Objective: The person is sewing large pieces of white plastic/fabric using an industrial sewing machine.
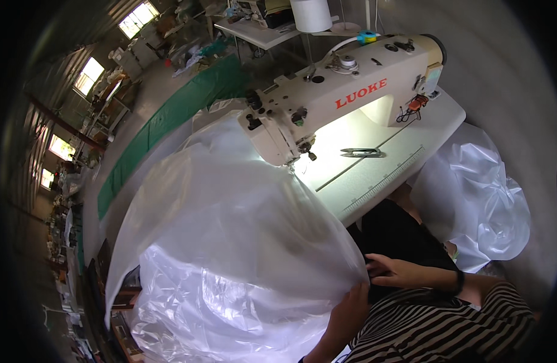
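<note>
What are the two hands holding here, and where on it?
Both hands grip the big clear plastic sheet at its near edge: the left hand lower down, the right hand pinching the edge with its fingers.

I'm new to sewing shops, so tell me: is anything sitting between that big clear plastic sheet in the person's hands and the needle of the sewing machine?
Nothing visible does. The plastic sheet already reaches up under the sewing machine head. Both the left hand and right hand grip its near edge. The thread snips lie off to the side.
</note>
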A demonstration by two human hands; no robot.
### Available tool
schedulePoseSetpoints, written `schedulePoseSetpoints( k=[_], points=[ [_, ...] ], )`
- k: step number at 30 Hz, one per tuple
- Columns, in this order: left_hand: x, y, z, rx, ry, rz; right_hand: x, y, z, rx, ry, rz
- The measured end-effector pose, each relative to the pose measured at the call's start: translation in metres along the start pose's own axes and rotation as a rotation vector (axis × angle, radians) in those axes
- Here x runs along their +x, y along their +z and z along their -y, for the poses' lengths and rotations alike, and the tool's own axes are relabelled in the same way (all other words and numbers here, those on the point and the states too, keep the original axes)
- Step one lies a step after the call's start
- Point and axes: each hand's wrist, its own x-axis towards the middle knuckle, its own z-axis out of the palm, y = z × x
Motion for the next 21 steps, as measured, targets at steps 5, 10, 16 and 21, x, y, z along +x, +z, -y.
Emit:
schedulePoseSetpoints(
  k=[5,10,16,21],
  points=[
    [0.002,-0.048,0.040,0.219,0.330,-0.337,0.048,0.011,-0.031,0.059,-0.039,0.115],
    [-0.066,-0.119,0.153,0.441,-0.648,-0.916,0.052,0.000,-0.045,0.407,0.241,0.273],
    [-0.079,-0.129,0.134,0.635,-0.418,-1.152,0.058,-0.017,-0.021,-0.136,-0.036,0.187],
    [-0.030,-0.188,0.143,0.916,-0.603,-1.050,0.068,-0.014,-0.007,-0.460,-0.352,-0.080]
  ],
)
